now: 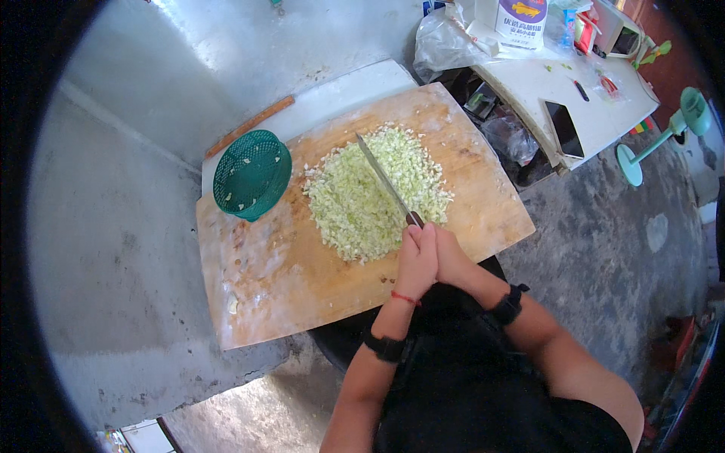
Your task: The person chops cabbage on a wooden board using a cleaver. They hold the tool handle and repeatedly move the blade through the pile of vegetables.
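Note:
A kitchen knife (384,179) with a dark handle points away from me, its blade set into a wide heap of finely chopped pale green vegetable (354,212), perhaps cabbage. My left hand (416,261), with a red cord at the wrist, closes around the handle. Wrapped against it from the other side, my right hand (451,253) grips the same handle. Most of the handle is hidden by the fingers. The heap lies on a large wooden board (289,283) dusted with white.
A green plastic basket (266,189) with a few vegetable bits leans at the board's left edge. Behind it lies a wooden stick (249,125). On a white table (524,79) to the right are a phone (564,129), a flour bag (521,25) and a red-and-black pen-like item (581,90).

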A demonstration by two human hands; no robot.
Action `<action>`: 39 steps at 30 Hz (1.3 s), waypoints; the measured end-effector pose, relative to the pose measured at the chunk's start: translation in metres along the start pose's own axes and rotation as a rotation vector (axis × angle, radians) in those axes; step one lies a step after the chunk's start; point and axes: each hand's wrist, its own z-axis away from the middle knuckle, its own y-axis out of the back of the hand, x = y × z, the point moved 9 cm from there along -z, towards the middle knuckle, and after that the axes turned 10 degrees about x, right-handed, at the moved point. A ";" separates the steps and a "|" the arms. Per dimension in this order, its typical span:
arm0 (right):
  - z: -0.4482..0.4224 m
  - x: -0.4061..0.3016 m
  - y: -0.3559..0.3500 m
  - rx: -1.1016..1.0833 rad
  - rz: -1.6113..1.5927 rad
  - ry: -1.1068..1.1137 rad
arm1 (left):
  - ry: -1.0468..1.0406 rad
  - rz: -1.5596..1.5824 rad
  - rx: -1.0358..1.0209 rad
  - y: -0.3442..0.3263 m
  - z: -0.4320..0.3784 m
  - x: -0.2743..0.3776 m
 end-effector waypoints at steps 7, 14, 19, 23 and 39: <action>0.010 0.004 0.004 -0.032 0.001 -0.052 | 0.002 0.010 0.008 -0.002 0.021 0.017; 0.023 0.012 0.006 -0.030 0.029 -0.122 | -0.042 -0.030 -0.005 -0.004 0.035 0.030; 0.015 0.005 0.004 -0.098 0.081 -0.050 | 0.048 -0.055 -0.028 -0.006 0.026 0.016; 0.027 -0.004 0.008 -0.059 0.025 -0.056 | -0.018 -0.035 -0.034 -0.005 0.041 0.026; 0.039 -0.007 0.006 -0.141 -0.001 -0.139 | -0.132 -0.011 -0.008 -0.001 0.053 0.032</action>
